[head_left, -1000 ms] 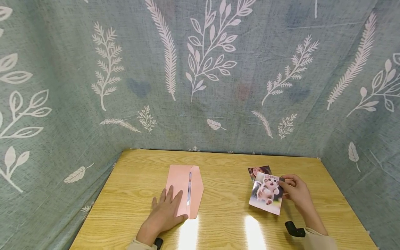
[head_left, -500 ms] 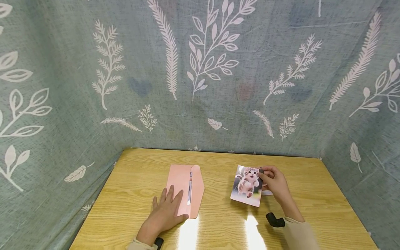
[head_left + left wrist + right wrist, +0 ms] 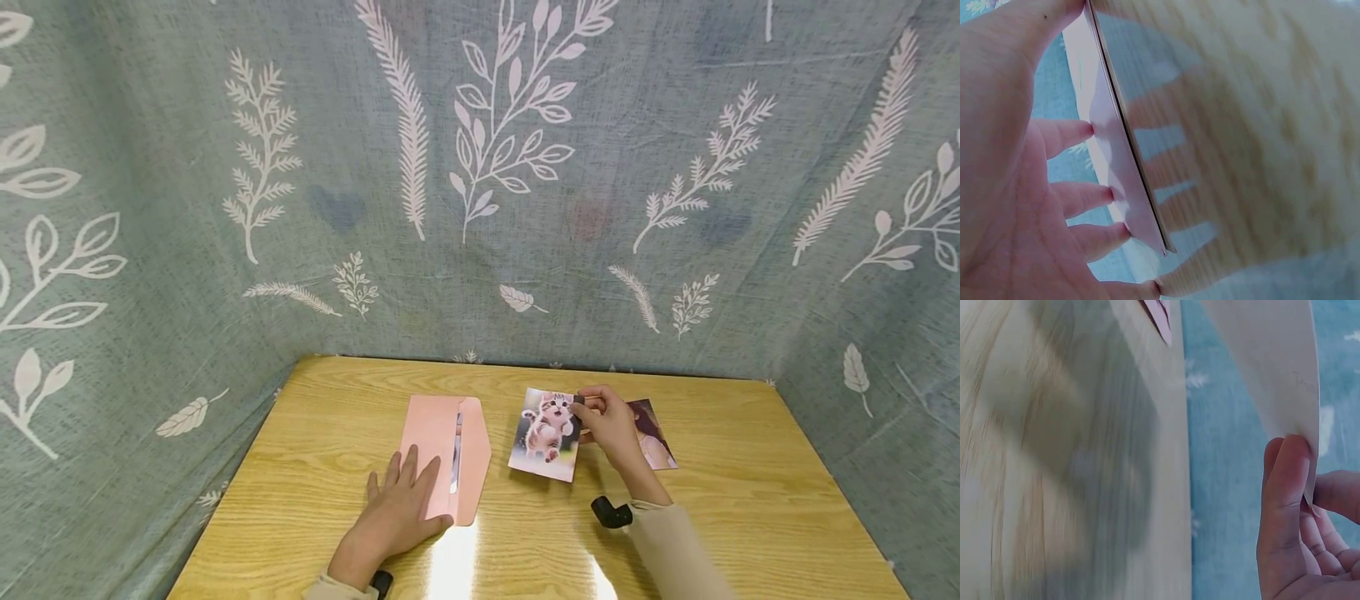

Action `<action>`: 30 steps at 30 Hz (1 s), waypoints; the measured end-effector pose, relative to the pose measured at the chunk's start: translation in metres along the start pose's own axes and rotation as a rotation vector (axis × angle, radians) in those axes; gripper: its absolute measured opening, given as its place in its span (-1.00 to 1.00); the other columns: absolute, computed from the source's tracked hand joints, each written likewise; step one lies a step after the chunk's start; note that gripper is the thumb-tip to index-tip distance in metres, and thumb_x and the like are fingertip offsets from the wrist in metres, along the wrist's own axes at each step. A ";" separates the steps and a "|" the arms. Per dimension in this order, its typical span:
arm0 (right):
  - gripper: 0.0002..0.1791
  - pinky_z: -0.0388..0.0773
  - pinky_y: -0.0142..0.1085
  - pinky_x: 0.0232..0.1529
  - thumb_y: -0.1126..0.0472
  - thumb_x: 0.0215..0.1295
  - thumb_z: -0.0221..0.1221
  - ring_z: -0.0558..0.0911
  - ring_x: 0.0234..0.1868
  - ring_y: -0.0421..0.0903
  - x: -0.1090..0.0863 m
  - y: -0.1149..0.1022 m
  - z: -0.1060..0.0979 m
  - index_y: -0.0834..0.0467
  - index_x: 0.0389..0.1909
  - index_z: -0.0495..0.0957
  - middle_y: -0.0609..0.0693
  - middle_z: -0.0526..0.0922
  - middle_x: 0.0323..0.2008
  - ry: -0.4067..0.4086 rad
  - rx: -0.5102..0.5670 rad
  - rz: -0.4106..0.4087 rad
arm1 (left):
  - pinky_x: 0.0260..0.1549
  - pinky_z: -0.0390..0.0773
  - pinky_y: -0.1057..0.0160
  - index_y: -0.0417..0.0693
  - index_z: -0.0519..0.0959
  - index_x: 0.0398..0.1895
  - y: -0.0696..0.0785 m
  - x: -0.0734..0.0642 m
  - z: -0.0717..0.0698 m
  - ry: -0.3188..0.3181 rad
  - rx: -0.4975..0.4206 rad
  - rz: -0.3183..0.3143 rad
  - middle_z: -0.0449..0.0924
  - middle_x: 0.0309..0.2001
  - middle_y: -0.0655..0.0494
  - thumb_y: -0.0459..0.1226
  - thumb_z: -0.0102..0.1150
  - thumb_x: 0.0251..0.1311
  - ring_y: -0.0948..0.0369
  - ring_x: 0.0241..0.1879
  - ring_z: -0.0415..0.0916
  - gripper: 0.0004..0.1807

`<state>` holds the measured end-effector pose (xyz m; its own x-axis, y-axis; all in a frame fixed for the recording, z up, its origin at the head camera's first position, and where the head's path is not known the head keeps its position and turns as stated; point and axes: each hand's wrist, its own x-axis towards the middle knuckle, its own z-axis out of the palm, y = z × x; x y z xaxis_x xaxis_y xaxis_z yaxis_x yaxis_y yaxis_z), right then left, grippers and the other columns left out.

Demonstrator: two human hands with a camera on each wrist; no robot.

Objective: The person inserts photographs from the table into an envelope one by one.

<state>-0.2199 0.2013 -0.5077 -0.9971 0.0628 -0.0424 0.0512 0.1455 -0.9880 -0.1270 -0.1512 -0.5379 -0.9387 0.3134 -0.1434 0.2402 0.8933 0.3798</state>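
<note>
A pink envelope (image 3: pixel 431 425) lies on the table with its flap spread to the right. Through its slit shows a strip of a picture (image 3: pixel 456 454). My left hand (image 3: pixel 397 508) rests on the envelope's lower left part, fingers spread and straight; in the left wrist view the fingertips touch the pink paper (image 3: pixel 1107 125). My right hand (image 3: pixel 611 425) pinches a kitten photo card (image 3: pixel 547 433) at its upper right edge, between the envelope and another photo (image 3: pixel 654 435). In the right wrist view the card's pale back (image 3: pixel 1279 356) stands above the wood, gripped by thumb and fingers.
The wooden table (image 3: pixel 337 400) has glare patches near its front edge. A grey-green cloth (image 3: pixel 420 317) with white leaf prints hangs behind it and at both sides. The second photo lies flat, partly covered by the right forearm. Black camera mounts (image 3: pixel 611 512) sit at the wrists.
My right hand has carried the kitten card leftward toward the envelope, uncovering part of the photo lying behind. My left hand has stayed in place on the envelope.
</note>
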 end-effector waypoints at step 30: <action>-0.75 0.64 -0.06 -0.62 0.36 0.30 0.28 0.59 -0.61 -0.08 0.018 0.015 0.086 0.24 -0.04 0.50 0.11 0.61 -0.31 -0.001 -0.113 -0.015 | 0.18 -0.12 -0.58 0.04 0.20 0.56 0.000 -0.001 0.000 0.010 0.004 0.003 -0.09 0.55 -0.30 0.27 0.27 0.14 -0.33 0.49 -0.17 0.00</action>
<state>-0.2418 0.1202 -0.5363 -0.9979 0.0590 -0.0276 0.0419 0.2565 -0.9657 -0.1261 -0.1512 -0.5376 -0.9403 0.3130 -0.1335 0.2441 0.8937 0.3764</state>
